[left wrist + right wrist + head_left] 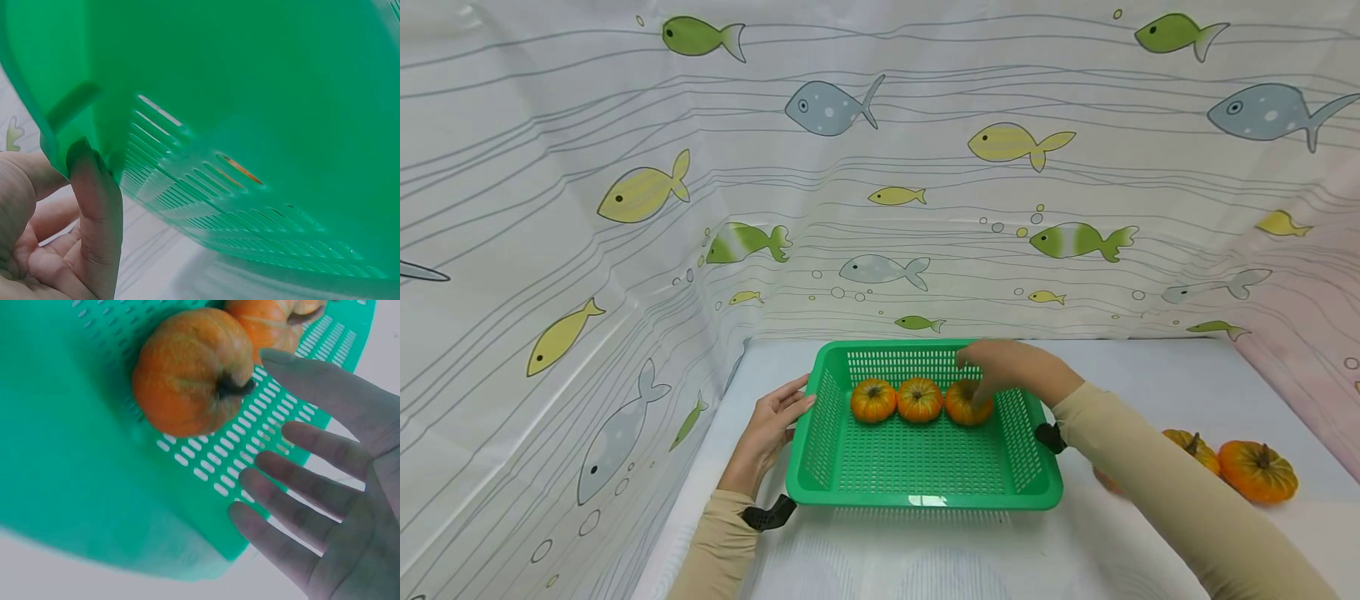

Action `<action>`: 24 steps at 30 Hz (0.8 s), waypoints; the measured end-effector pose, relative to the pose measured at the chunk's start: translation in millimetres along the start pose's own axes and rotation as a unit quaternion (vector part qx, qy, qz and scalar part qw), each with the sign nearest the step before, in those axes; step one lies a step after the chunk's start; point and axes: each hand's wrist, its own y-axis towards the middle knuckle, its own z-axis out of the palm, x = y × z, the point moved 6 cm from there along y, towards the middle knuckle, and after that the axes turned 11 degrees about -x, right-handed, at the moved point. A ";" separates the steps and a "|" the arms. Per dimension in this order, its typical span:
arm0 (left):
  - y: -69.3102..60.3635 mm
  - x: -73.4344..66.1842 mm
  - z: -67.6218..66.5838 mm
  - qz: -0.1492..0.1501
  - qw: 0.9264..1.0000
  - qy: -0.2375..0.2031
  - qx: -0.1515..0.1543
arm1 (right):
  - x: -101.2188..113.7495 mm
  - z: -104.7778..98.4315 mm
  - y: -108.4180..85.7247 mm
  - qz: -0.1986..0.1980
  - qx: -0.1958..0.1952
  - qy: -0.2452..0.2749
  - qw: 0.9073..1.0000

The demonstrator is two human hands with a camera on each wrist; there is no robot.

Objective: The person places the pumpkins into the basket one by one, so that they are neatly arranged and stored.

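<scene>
A green basket point(925, 500) holds three small orange pumpkins in a row along its far side: left point(873, 401), middle point(919, 400) and right point(968, 402). The left hand point(771, 425) grips the basket's left rim; in the left wrist view that hand point(69, 231) has thumb and fingers pinching the green edge point(53, 147). Over the right pumpkin is the right hand point(1018, 371), its fingers spread. In the right wrist view the hand point(325, 487) is beside the end pumpkin point(192, 372), fingers extended and holding nothing; a second pumpkin point(265, 325) lies behind it.
On the white table point(880, 558), to the right of the basket, lie more pumpkins, one at the far right point(1257, 472) and another point(1193, 450) beside it, with one more partly hidden by the right sleeve point(1180, 500). A fish-patterned curtain point(955, 208) stands behind and at the left.
</scene>
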 end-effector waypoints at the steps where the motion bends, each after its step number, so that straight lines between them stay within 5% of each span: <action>1: 0.1 0.1 -0.1 0.000 1.000 0.000 -0.001 | -0.6 -2.8 -2.4 -0.004 -0.007 -0.002 1.000; 12: 0.2 -0.2 0.9 0.001 1.000 0.003 -0.001 | -24.0 -27.1 -30.5 -0.027 -0.085 0.003 0.996; 24: -0.7 0.3 0.2 -0.002 1.000 0.006 -0.004 | -56.8 -32.8 -67.1 -0.007 -0.093 0.034 0.995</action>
